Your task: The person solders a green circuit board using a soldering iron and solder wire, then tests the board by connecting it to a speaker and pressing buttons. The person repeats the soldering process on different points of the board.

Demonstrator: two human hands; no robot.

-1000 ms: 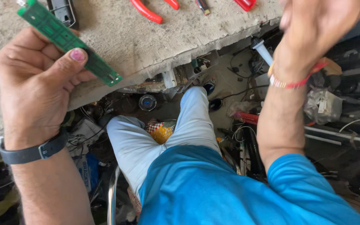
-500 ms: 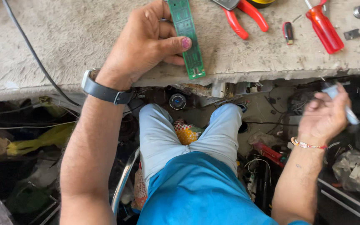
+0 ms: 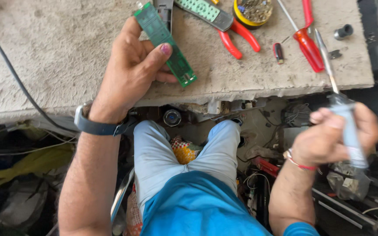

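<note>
My left hand (image 3: 132, 74) grips a long narrow green circuit board (image 3: 165, 43) between thumb and fingers, over the front edge of a rough concrete workbench (image 3: 57, 61). A dark watch band sits on that wrist. My right hand (image 3: 335, 140) is lower at the right, below the bench edge, closed around the pale clear handle of a screwdriver (image 3: 344, 122) whose thin metal shaft points up over the bench. A red thread circles that wrist.
On the bench lie red-handled pliers (image 3: 235, 37), a red-handled screwdriver (image 3: 307, 43), a second green board (image 3: 202, 9), a yellow-rimmed tin of small parts (image 3: 252, 11) and a small metal socket (image 3: 343, 31). A black cable (image 3: 9, 70) crosses the left. Under the bench: my knees, wires, clutter.
My right hand has come down from above the bench and now holds the clear-handled screwdriver. My left hand has kept the green board and shifted toward the bench centre.
</note>
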